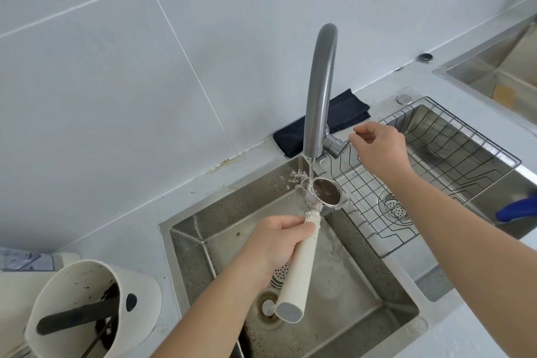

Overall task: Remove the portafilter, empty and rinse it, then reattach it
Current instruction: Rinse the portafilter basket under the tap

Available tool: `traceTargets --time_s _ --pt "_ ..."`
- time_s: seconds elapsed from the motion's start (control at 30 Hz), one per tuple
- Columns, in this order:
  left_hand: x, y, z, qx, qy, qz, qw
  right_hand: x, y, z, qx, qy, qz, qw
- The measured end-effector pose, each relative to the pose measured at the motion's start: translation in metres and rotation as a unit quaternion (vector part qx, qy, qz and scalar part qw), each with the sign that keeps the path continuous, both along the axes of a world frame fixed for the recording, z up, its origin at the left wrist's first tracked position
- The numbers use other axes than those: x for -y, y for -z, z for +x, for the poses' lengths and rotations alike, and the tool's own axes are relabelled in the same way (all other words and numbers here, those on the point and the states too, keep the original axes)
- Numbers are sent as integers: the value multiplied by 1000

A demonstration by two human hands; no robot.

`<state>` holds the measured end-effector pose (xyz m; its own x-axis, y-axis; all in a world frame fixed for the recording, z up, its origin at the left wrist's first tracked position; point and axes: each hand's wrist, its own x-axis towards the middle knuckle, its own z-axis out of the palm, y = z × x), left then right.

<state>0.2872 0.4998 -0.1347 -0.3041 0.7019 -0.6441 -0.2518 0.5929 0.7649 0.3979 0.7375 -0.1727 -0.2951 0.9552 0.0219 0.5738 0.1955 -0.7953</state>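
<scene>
Steel sink basin (363, 293) w/ grey gooseneck tap (319, 90) running. Portafilter w/ cream handle & steel basket (302, 259) is off the machine, held over the basin, basket under the stream; brown residue inside, so emptying looks done, rinse mid-way, reattach left. Left hand (273, 244) wrapped round the handle. Right hand (380, 145) at the tap lever, fingers loosely curled; grip on it unclear.

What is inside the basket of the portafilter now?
Water from the faucet and brown coffee residue fill the portafilter basket; its bottom is hidden beneath them.
</scene>
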Motion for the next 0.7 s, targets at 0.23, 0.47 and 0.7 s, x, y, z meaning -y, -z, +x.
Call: traceTargets --time_s 0.23,0.47,0.7 --pt "13 -1 -11 -45 6 7 999 0 0 0 -7 2 -11 1000" --pt "23 4 -21 -58 6 28 998 0 0 1 -12 -1 -20 1000" --pt "18 4 -17 -31 -7 78 996 0 2 0 -15 7 -19 1000"
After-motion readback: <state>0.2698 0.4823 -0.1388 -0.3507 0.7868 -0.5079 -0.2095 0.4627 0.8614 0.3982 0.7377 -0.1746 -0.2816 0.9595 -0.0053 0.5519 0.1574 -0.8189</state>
